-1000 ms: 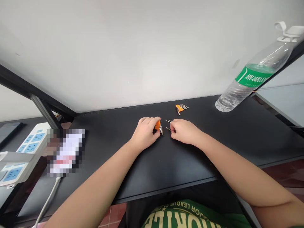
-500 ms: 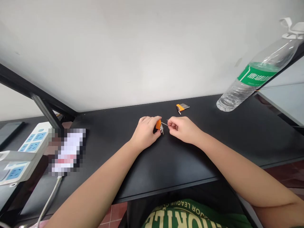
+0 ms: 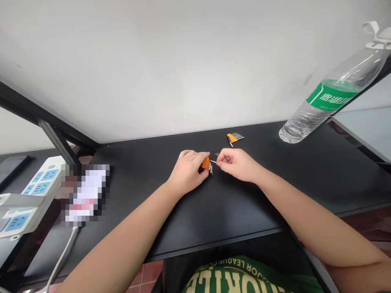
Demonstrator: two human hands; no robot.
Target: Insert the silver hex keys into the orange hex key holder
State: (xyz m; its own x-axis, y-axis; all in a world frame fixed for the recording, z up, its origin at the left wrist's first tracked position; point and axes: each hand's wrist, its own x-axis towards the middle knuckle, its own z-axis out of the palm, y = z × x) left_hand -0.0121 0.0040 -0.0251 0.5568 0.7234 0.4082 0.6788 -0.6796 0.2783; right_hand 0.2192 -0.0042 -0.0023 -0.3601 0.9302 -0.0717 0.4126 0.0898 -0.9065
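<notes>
My left hand is closed around an orange hex key holder, from which several short metal key ends stick out on the right. Pinched in the fingertips of my right hand is a thin hex key, its tip at the holder's upper right edge. Whether the tip is inside the holder I cannot tell. Thin metal ends also show just beyond my right fingers. Farther back on the black table lies a second orange holder with several hex keys in it.
A large water bottle with a green label stands at the back right. On the left are a blurred-out phone with a white cable and a white power strip. A pale wall closes off the back.
My right hand has shifted slightly, and more thin metal shows beyond its fingers. The holder in my left hand has tilted a little and moved slightly right.
</notes>
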